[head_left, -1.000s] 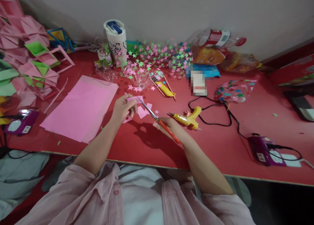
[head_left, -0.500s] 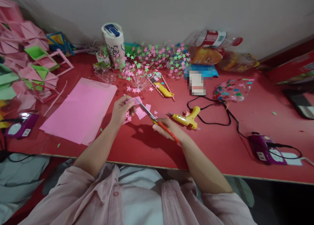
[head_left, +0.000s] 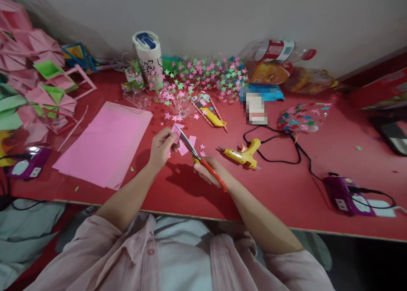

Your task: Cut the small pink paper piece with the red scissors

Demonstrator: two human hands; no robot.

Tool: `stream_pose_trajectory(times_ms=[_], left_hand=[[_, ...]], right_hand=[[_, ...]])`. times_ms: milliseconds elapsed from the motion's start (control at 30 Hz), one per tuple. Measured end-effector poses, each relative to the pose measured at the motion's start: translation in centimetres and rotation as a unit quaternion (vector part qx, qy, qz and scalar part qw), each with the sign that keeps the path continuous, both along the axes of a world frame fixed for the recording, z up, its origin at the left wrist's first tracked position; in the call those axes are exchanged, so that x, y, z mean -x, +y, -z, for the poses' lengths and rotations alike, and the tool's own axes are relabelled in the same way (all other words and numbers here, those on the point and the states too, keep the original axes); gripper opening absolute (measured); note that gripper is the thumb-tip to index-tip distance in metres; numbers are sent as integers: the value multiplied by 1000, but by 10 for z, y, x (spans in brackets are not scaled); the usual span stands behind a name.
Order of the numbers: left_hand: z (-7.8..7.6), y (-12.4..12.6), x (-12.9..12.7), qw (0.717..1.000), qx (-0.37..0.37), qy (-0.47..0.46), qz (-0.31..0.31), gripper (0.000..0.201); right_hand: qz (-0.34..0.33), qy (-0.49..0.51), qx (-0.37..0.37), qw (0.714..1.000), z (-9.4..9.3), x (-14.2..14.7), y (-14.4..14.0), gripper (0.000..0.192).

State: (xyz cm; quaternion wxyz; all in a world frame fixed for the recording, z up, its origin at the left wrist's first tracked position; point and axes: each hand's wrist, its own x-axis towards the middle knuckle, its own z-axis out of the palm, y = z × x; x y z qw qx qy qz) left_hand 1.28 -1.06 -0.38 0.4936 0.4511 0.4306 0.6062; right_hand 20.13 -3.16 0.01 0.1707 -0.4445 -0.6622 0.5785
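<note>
Now right hand (head_left: pixel 208 172) scissors (head_left: pixel 199 157) cutting pink paper (head_left: pixel 176 133) (left hand (head_left: pixel 162 147) pinching).

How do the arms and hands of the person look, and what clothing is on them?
Both forearms are bare. Pale pink shirt sleeves are pushed up near the elbows. The left hand and right hand wear no gloves; no rings, watch or bracelets are visible.

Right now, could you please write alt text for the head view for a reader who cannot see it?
A person's left hand holds a small pink paper piece while the right hand cuts it with red-handled scissors over a red table. Pink paper sheets lie left, a yellow glue gun right.
</note>
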Motion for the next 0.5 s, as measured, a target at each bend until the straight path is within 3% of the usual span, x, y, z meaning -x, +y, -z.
stream_pose_trajectory(times_ms=[500], left_hand=[[0, 1, 2, 999, 29, -8, 13, 28]], right_hand=[[31, -13, -12, 999, 2, 4, -3, 54]])
